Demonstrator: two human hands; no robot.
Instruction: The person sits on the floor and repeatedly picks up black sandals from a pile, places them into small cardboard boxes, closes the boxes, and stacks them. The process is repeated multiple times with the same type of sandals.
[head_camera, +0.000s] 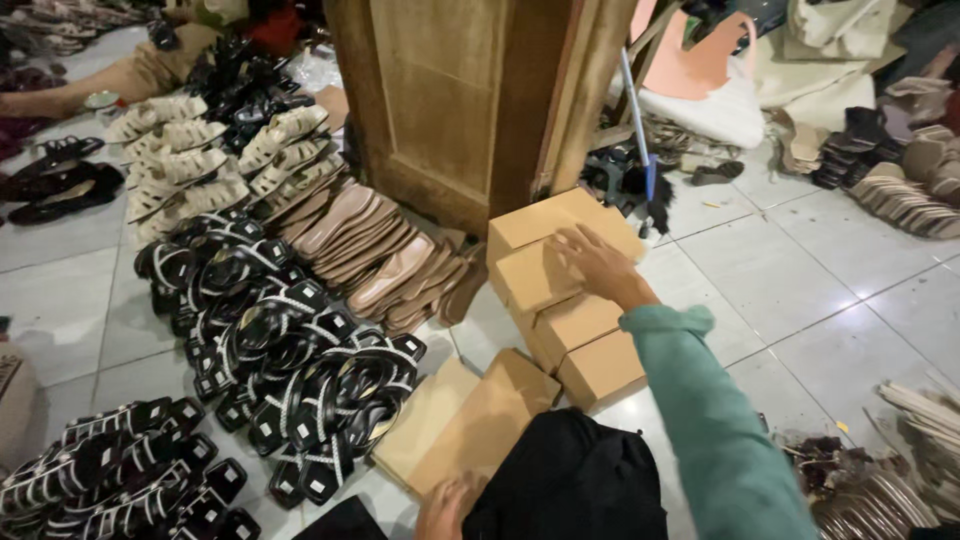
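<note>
I see a tall wooden cabinet (450, 100) standing just beyond my right hand (597, 262), on the pale tiled floor (800, 290). Left of both hands runs a long spread of sandals: black-and-white strapped sandals (290, 350) nearest my left hand (445, 510), tan flat sandals (370, 250) further out beside the boxes, and cream woven sandals (190, 160) beyond those. Under my right hand is a row of brown cardboard boxes (560, 300), packed side by side and touching; my right hand lies flat and open on top of the second one from the far end, fingers spread, gripping nothing. Between my hands a flattened cardboard box (465, 420) leans against the row. My left hand sits at its near edge, touching it, but a black cloth (570, 480) hides part of it, so I cannot tell whether it grips. My teal sleeve (710, 420) covers the right arm.
</note>
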